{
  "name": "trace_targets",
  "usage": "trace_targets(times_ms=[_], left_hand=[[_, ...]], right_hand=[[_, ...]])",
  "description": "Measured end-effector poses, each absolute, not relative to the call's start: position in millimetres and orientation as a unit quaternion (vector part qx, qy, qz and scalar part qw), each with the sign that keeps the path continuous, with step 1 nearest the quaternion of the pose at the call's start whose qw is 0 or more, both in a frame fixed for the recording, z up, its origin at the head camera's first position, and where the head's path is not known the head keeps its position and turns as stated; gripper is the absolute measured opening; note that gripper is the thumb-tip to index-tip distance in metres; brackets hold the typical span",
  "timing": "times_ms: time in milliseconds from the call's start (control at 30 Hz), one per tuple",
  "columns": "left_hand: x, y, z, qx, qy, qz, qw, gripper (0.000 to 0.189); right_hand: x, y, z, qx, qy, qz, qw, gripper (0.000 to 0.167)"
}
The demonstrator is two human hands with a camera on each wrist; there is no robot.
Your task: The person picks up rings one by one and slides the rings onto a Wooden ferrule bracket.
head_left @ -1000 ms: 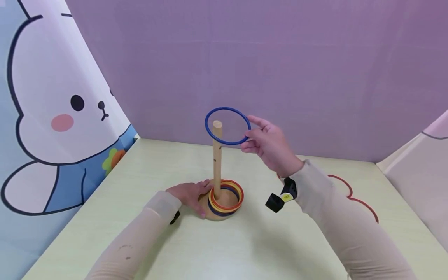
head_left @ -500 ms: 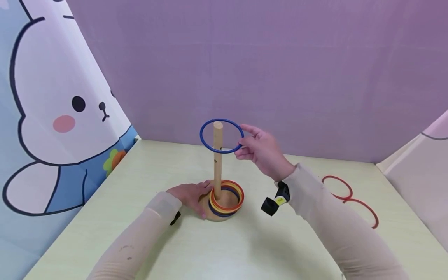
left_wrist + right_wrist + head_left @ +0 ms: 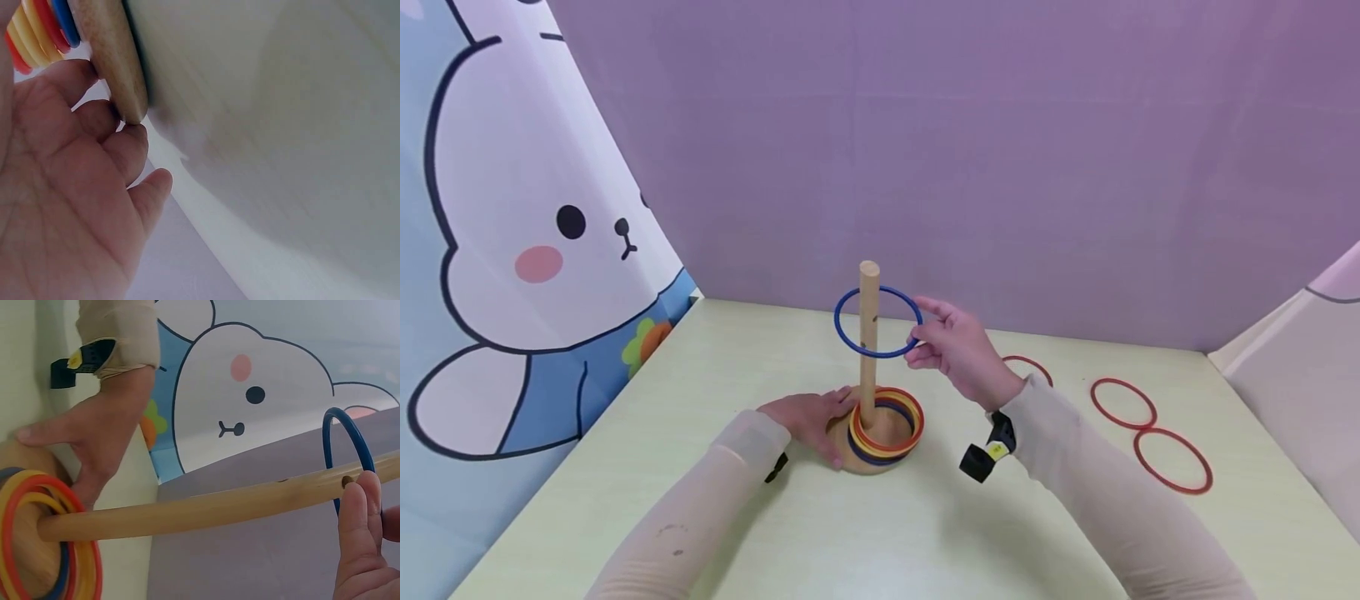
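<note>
Item: purple backdrop (image 3: pixel 1015 167) behind your workspace, a printed cloth (image 3: pixel 497 208) with a white cartoon animal to its left. Item: pale table (image 3: pixel 820 533), carrying everything you handle. Item: wooden peg (image 3: pixel 868 375), upright, its top bare. Item: round wooden base (image 3: pixel 891 427), flat on the table, peg rising from it. Item: your left hand (image 3: pixel 808 418), thumb and fingers set apart around the base's left edge, fingers bent against the rim, apparently to steady it. Item: your right hand (image 3: pixel 958 342), closed in a light pinch on the near side of one ring. Item: that blue ring (image 3: pixel 880 356), encircling the peg below its top and well above the base; whether it touches the wood you cannot tell. Item: stacked rings (image 3: pixel 920 425), red, yellow and blue, around the peg's foot, exact count unclear; judged done. Item: three loose red rings on the table to your right, two touching (image 3: pixel 1112 380) (image 3: pixel 1211 477), a third (image 3: pixel 1034 364) partly hidden by your sleeve. Status, as a judgement: well advanced; outstanding are the blue ring's lowering and release, then probably these three reds
</note>
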State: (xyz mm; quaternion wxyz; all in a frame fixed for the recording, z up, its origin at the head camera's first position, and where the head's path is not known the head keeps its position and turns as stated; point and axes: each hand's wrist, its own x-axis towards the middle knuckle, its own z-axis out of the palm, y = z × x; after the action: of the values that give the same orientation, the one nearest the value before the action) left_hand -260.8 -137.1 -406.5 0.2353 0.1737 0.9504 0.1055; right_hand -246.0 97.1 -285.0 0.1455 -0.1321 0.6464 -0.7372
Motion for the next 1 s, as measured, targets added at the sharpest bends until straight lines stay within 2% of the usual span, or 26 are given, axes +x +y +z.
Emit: trace_targets(times_ms=[1000], left_hand=[[-258, -138, -406, 0.171, 0.953, 0.090, 0.233, 0.102]], right_hand=[[-244, 92, -358, -0.105, 0.667, -0.724, 0.139, 0.052]])
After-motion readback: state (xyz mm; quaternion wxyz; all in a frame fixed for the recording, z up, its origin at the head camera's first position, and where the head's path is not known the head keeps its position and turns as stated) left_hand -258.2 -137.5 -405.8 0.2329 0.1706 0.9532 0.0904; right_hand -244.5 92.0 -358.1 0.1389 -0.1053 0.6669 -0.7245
